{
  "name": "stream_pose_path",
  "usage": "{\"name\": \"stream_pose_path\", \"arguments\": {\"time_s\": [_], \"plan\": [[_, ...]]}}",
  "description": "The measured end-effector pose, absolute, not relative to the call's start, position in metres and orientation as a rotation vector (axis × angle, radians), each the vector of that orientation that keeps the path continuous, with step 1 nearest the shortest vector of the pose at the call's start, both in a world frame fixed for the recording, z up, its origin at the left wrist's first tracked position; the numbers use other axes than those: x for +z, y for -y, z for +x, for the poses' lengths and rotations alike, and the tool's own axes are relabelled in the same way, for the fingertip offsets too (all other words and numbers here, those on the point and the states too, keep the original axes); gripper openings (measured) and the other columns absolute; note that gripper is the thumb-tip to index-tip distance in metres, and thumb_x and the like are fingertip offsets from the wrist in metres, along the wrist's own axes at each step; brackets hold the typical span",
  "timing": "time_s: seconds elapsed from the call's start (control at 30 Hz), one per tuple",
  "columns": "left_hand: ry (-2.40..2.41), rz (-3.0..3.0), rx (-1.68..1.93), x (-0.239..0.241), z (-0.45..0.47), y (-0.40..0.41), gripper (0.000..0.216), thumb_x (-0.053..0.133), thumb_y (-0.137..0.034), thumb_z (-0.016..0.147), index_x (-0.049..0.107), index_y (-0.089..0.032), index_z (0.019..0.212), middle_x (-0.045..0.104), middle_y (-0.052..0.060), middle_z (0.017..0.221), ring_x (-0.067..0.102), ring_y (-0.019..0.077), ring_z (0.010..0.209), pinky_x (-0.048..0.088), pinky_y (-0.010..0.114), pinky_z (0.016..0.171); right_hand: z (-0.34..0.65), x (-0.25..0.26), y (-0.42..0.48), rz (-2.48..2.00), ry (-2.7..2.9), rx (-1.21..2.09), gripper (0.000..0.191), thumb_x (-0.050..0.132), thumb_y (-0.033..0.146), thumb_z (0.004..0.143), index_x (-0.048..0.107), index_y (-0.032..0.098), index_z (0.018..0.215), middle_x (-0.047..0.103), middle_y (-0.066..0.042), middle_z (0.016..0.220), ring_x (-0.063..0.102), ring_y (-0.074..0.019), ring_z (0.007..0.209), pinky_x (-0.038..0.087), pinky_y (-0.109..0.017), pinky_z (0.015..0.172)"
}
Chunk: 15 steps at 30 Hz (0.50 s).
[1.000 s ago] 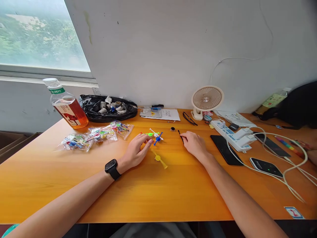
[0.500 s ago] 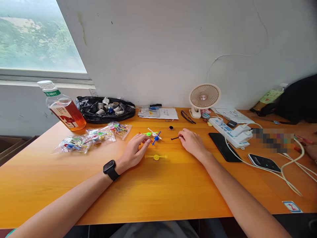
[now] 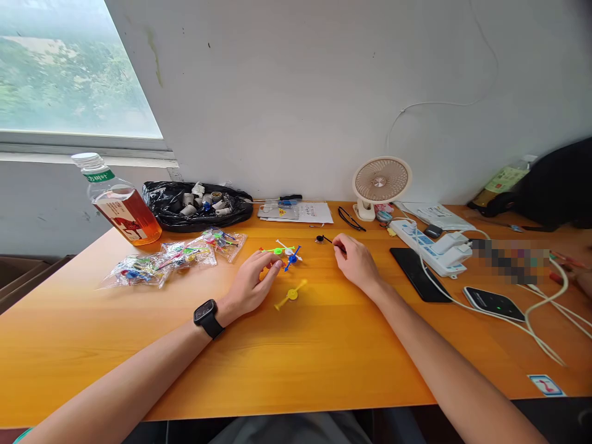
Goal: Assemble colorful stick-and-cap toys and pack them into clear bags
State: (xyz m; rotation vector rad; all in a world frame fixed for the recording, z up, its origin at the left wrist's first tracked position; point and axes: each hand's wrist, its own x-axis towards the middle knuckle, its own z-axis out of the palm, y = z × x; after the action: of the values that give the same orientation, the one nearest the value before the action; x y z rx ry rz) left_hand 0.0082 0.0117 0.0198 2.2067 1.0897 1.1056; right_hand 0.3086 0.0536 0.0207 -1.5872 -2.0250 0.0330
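Observation:
My left hand (image 3: pixel 252 283) rests on the orange table (image 3: pixel 296 364), fingers curled loosely, fingertips beside a small cluster of green, white and blue plastic spinner pieces (image 3: pixel 287 251). A yellow spinner piece (image 3: pixel 291 294) lies loose just right of that hand. My right hand (image 3: pixel 355 265) pinches the end of a thin black stick (image 3: pixel 329 240), which points toward a small black disc (image 3: pixel 319 238).
Clear bags of coloured pieces (image 3: pixel 176 256) lie at left by a tea bottle (image 3: pixel 118 203) and a black bag of parts (image 3: pixel 198 205). A desk fan (image 3: pixel 382 184), glasses (image 3: pixel 350 219), power strip (image 3: pixel 428 243), phones (image 3: pixel 419 265) and cables (image 3: pixel 541 320) fill the right. Another person's hand (image 3: pixel 583 280) shows at far right.
My right hand has moved the black stick up toward the black disc. The yellow piece has turned on the table. My left hand has barely moved.

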Motion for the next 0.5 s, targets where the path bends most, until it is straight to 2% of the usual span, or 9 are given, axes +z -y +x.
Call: {"name": "stream_pose_path", "arguments": {"time_s": [0.1,0.17,0.5], "plan": [[-1.079,2.21,1.108,0.019,0.008,-0.012,0.029,0.045,-0.037,0.112,0.067,-0.021,0.102,0.07,0.006,0.097,0.061,0.0205,0.092,0.047,0.035,0.089,0.311,0.013,-0.06,-1.527,1.985,0.069,0.025,0.047,0.014,0.1,0.066,0.018,0.117,0.074,-0.012,0.115,0.069,-0.0262,0.101,0.05,-0.034,0.089],[-1.072,2.217,1.106,0.018,0.008,-0.012,0.029,0.045,-0.037,0.112,0.067,-0.021,0.103,0.07,0.006,0.097,0.061,0.0205,0.092,0.047,0.035,0.088,0.312,0.006,-0.065,-1.505,1.987,0.075,0.028,0.048,0.014,0.1,0.068,0.017,0.119,0.075,-0.013,0.117,0.069,-0.0273,0.104,0.051,-0.036,0.093],[-1.043,2.244,1.115,0.018,0.008,-0.011,0.027,0.045,-0.036,0.112,0.066,-0.021,0.102,0.069,0.006,0.096,0.061,0.0208,0.091,0.047,0.034,0.085,0.316,-0.011,-0.078,-1.439,1.976,0.051,0.028,0.052,0.016,0.099,0.075,0.018,0.114,0.076,-0.012,0.109,0.071,-0.0297,0.1,0.055,-0.041,0.09]]}}
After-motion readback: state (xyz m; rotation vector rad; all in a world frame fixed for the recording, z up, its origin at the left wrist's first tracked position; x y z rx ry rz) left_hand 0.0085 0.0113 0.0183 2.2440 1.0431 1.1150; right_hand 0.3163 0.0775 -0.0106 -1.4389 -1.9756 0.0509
